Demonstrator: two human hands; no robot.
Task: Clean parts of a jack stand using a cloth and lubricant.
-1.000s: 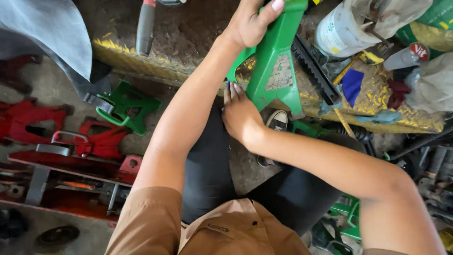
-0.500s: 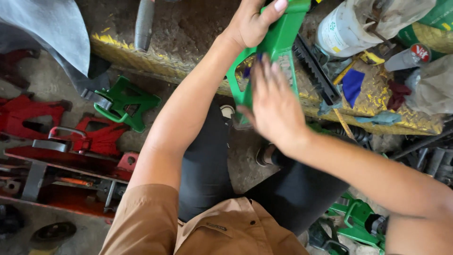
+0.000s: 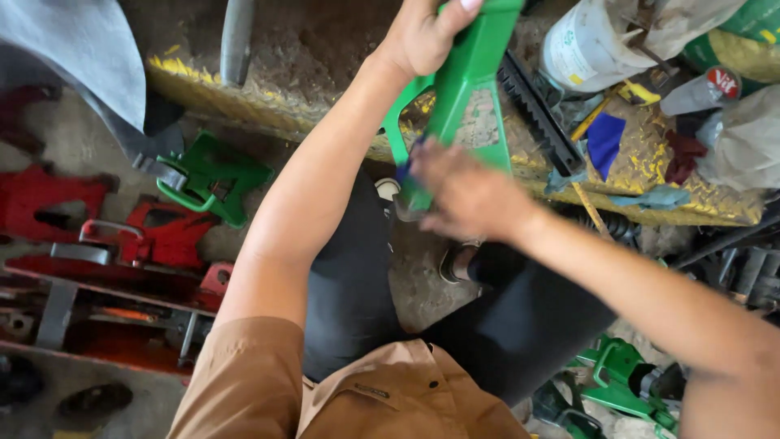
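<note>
Left hand: your left hand (image 3: 426,32) sits at 12 o'clock, fingers wrapped tight around the upper end of the green jack stand (image 3: 465,97), thumb over its front face.
Right hand: your right hand (image 3: 463,191) lies just right of centre, palm down over the stand's lower edge. It is blurred, so you cannot tell whether the fingers are closed on the metal or only pressed against it — something blue shows at the fingertips, too smeared to name.
Green jack stand: held off the ground between your two hands, tilted, narrow end up at 12 o'clock, splayed legs down toward centre, in front of the yellow-painted ledge (image 3: 244,106).
Black toothed bar: a black ratchet post (image 3: 540,110) lies on the ledge just right of the stand, running from 12 toward 2 o'clock.
Ledge clutter: at 1 to 2 o'clock a white plastic bucket (image 3: 589,45), a spray can (image 3: 699,89) with a red cap, a blue scrap (image 3: 605,138) and grey rags.
Floor, left: at 9 o'clock a second green stand (image 3: 215,175) lies on its side; beyond it red jack stands (image 3: 57,199) sit near one another.
Floor, right: at 5 o'clock more green parts (image 3: 621,382) lie beside your black trouser leg (image 3: 520,325).
</note>
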